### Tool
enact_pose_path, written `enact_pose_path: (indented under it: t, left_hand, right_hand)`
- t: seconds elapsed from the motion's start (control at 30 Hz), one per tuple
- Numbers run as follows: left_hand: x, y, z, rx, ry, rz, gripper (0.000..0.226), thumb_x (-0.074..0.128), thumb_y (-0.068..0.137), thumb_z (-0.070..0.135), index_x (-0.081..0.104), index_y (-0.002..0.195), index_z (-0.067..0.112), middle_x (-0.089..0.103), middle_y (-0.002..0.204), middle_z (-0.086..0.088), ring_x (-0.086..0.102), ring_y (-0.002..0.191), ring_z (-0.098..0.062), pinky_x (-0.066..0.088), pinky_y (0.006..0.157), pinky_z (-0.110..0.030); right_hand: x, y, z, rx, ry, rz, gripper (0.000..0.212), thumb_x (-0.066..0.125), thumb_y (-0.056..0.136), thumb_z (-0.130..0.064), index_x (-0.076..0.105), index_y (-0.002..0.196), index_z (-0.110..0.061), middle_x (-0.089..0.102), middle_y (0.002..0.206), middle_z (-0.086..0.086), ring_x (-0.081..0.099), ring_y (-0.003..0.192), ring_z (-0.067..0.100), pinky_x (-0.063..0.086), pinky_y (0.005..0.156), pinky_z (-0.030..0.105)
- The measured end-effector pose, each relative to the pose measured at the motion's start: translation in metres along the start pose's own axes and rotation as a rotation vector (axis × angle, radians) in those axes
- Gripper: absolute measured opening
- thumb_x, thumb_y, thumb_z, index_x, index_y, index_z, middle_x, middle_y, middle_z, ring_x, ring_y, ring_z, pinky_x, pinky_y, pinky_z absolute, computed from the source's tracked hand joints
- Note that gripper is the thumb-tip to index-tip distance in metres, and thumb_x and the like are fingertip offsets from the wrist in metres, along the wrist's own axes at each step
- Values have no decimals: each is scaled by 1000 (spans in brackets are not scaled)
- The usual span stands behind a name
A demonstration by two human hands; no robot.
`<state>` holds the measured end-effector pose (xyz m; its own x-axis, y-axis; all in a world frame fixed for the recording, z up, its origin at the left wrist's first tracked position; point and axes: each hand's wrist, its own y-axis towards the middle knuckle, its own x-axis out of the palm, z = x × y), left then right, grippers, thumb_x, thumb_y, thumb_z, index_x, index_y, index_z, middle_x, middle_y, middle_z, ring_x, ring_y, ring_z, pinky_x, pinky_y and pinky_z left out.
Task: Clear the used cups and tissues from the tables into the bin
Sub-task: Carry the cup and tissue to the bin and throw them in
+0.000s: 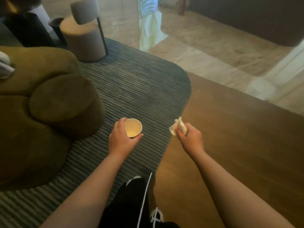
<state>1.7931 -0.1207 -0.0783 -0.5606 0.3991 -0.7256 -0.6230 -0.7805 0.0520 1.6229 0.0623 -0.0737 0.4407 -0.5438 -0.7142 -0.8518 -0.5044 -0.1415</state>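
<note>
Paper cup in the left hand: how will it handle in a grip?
The paper cup looks empty, so it is probably very light. The left hand wraps its thin wall, which would likely dent under a hard squeeze. Its open top probably makes the rim the softest part.

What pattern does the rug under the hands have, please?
Narrow grey ribbed stripes across the rug, clearest in the head view.

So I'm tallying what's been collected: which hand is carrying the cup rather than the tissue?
The left hand grips the upright white paper cup; the right hand pinches only a crumpled white tissue.
</note>
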Motion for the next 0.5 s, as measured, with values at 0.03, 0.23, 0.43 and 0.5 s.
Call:
enact_pose_path:
  t: [0.03,0.23,0.43,0.5]
  left_hand:
    - [6,26,2,-9,-1,13,82,78,66,49,39,130,18,48,123,-2,49,106,-20,44,92,-44]
    - [41,233,-9,-50,13,56,82,77,66,50,38,131,19,47,124,-2,49,106,-20,46,89,-42]
    - [43,439,3,-88,6,12,82,77,68,49,35,133,20,45,123,-1,48,107,-20,45,89,-39]
    - [42,506,16,-75,4,14,82,77,69,48,36,133,18,45,124,-3,48,107,-22,46,89,-42]
  right_hand:
    - [2,29,-6,-14,-4,-12,17,51,92,-42,54,79,-31,59,76,-10,54,66,7,37,52,25]
    - [38,241,-47,-58,17,-77,18,53,93,-37,60,93,-20,62,84,-4,58,75,14,51,65,37]
    - [52,452,-127,-31,22,-106,24,50,93,-42,57,84,-21,62,79,-2,57,70,15,46,59,35]
    - [49,514,-155,-32,42,-92,24,50,93,-42,57,83,-22,61,77,-3,57,69,15,47,59,36]
